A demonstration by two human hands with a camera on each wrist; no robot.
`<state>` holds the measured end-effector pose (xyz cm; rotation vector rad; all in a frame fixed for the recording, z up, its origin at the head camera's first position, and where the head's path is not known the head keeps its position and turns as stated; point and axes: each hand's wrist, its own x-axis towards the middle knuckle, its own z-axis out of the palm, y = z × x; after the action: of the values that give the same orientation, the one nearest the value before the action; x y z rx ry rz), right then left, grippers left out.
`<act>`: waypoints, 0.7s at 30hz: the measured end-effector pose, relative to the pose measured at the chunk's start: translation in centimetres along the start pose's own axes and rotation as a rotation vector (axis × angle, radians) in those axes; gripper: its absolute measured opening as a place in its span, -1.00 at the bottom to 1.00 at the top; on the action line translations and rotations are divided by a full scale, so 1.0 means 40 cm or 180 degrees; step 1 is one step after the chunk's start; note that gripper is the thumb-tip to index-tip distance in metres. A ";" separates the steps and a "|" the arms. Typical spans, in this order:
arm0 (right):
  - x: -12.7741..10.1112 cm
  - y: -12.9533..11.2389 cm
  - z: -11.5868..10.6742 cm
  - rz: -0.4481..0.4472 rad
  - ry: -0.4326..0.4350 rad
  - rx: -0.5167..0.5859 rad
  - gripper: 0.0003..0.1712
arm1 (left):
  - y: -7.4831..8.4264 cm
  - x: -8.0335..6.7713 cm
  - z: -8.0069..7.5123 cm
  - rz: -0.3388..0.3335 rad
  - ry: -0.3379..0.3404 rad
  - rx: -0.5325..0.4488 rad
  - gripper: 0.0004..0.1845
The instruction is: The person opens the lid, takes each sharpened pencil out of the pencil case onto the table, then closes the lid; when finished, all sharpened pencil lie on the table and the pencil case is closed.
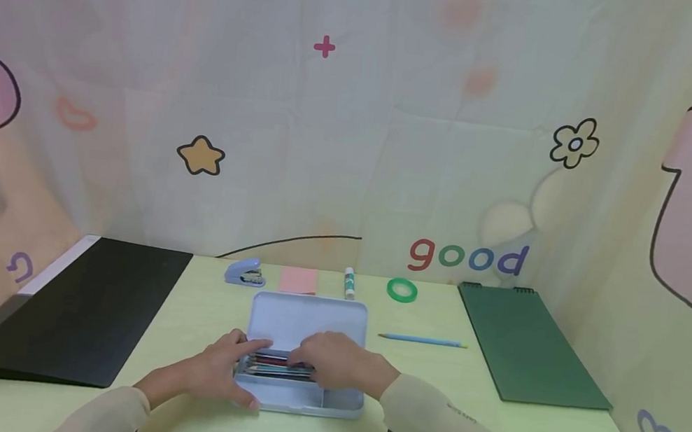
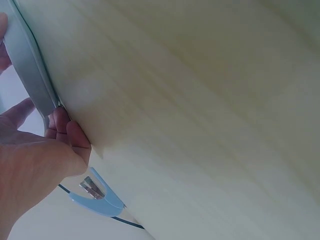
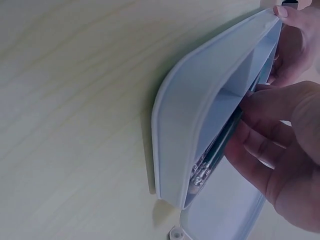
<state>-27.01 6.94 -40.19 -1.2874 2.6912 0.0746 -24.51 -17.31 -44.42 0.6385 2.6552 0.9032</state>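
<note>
A light blue tin pencil case (image 1: 308, 318) lies open in the middle of the table, its lid flat behind the tray. Several coloured pencils (image 1: 273, 365) lie in the tray's long compartment. My left hand (image 1: 222, 368) grips the tray's left end, thumb on the front rim. My right hand (image 1: 337, 363) reaches into the tray with its fingers curled round the pencils. In the right wrist view the fingers of my right hand (image 3: 280, 145) close on the pencils (image 3: 215, 155) inside the pencil case (image 3: 200, 115). The left wrist view shows my left hand (image 2: 35, 160) against the case's edge (image 2: 30, 65).
A black folder (image 1: 77, 307) lies at the left and a green notebook (image 1: 528, 348) at the right. Along the back stand a blue stapler (image 1: 245, 272), a pink note pad (image 1: 298, 281), a glue stick (image 1: 349, 283) and a green tape roll (image 1: 402, 290). A blue pencil (image 1: 421, 339) lies right of the case.
</note>
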 end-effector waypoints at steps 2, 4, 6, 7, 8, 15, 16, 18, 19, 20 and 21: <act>0.001 0.000 -0.001 -0.0036 -0.0028 -0.0004 -0.53 | 0.000 0.000 0.000 0.0017 0.0009 0.0004 0.01; 0.001 0.000 -0.003 -0.0046 -0.0061 0.0038 -0.52 | 0.001 0.000 0.000 0.0030 0.0017 0.0004 0.01; 0.001 0.001 -0.006 -0.0031 -0.0102 0.0114 -0.50 | 0.002 -0.001 0.000 0.0041 0.0025 0.0007 0.01; 0.001 0.001 -0.008 -0.0023 -0.0123 0.0156 -0.49 | 0.003 -0.002 0.000 0.0045 0.0030 0.0010 0.01; 0.001 0.002 -0.009 -0.0014 -0.0142 0.0205 -0.48 | 0.003 -0.002 -0.001 0.0049 0.0031 0.0007 0.02; -0.004 0.008 -0.025 -0.0006 -0.0206 0.0440 -0.47 | 0.003 -0.002 -0.003 0.0041 0.0026 0.0000 0.01; -0.006 0.010 -0.028 -0.0005 -0.0201 0.0455 -0.47 | 0.002 -0.002 -0.002 0.0040 0.0023 0.0007 0.01; -0.013 0.015 -0.034 -0.0011 -0.0201 0.0466 -0.46 | 0.003 -0.001 -0.002 0.0032 0.0026 0.0026 0.01; -0.016 0.019 -0.037 -0.0013 -0.0204 0.0470 -0.46 | 0.004 -0.001 -0.001 0.0024 0.0026 0.0031 0.01; -0.021 0.022 -0.040 -0.0012 -0.0204 0.0479 -0.45 | 0.004 -0.001 -0.001 0.0015 0.0023 0.0033 0.01; -0.024 0.028 -0.041 -0.0005 -0.0203 0.0489 -0.44 | 0.005 -0.001 -0.002 0.0015 0.0025 0.0038 0.01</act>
<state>-27.47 8.19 -38.44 -1.2207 2.5857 -0.0880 -24.43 -17.23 -44.24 0.6455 2.6690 0.8936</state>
